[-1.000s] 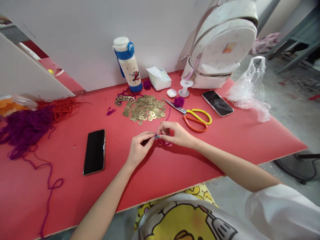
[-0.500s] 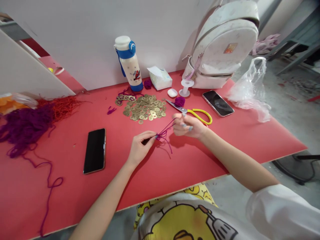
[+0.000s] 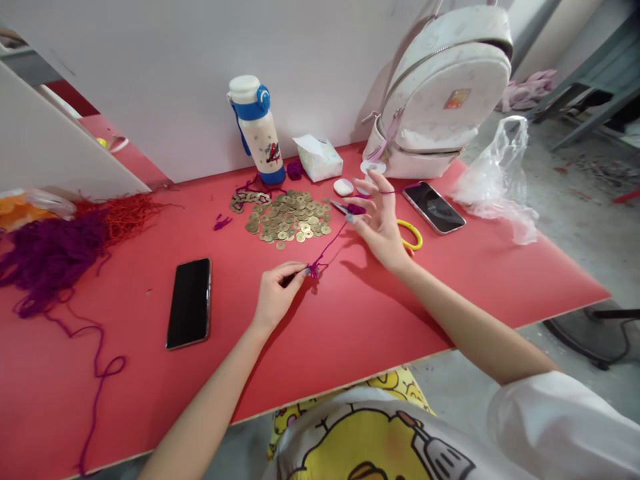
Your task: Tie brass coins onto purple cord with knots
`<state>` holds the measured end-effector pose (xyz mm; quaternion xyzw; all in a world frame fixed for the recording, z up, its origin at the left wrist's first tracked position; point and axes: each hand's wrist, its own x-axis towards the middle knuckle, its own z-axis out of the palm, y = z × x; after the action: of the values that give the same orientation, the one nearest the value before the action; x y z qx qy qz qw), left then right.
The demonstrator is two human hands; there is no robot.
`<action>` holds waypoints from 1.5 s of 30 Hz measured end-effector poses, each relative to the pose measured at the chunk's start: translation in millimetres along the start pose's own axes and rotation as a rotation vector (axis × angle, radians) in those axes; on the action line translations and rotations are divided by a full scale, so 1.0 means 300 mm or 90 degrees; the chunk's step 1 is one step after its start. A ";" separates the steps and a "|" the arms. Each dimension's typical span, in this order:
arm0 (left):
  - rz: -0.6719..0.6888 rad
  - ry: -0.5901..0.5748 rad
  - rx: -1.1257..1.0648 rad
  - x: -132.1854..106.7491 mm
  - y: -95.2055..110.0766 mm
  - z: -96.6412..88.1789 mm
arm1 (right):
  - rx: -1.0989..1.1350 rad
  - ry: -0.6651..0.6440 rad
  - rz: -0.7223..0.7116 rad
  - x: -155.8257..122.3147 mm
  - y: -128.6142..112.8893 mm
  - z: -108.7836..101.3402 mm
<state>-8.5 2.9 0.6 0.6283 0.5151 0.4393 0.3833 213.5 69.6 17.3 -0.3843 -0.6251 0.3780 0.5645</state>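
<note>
My left hand [image 3: 279, 293] pinches a small knotted bunch of purple yarn [image 3: 313, 269] between thumb and fingertips, just above the red table. From there a taut strand slants up to my right hand [image 3: 384, 233], whose thumb and index finger grip it while the other fingers spread. Another bit of strand shows by those fingers, stretching right toward a phone. Behind the right hand lie yellow-handled scissors [image 3: 412, 233], partly covered by it, and a small purple yarn ball [image 3: 356, 209]. Beyond my left hand is a heap of brass coins with holes [image 3: 293, 217].
A black phone [image 3: 189, 303] lies left, another phone [image 3: 434, 208] right. Along the back stand a bottle [image 3: 260, 133], a tissue pack [image 3: 320, 160], a white spool [image 3: 373, 167] and a backpack [image 3: 445, 93]. Tangled purple yarn [image 3: 55, 250] covers the far left; a plastic bag [image 3: 500, 180] sits right.
My right hand has moved up and away from the left, its fingers spreading from a curl. The strand between the hands is now longer and straighter. My left hand keeps its pinch.
</note>
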 end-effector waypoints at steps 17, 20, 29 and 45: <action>-0.060 -0.008 -0.076 0.000 0.007 0.002 | -0.257 -0.210 -0.211 -0.085 -0.023 0.065; -0.067 0.006 -0.070 0.000 0.005 0.002 | -0.171 -0.111 -0.138 -0.069 -0.019 0.056; -0.148 0.062 -0.151 0.006 -0.010 -0.011 | 0.195 0.039 0.135 -0.027 -0.012 0.032; -0.139 0.075 -0.168 0.006 -0.011 -0.014 | -0.417 -0.116 -0.056 -0.060 -0.018 0.024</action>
<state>-13.3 5.4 -0.9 0.4859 0.5396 0.4949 0.4773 207.2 50.6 14.2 -0.4819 -0.7774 0.1654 0.3688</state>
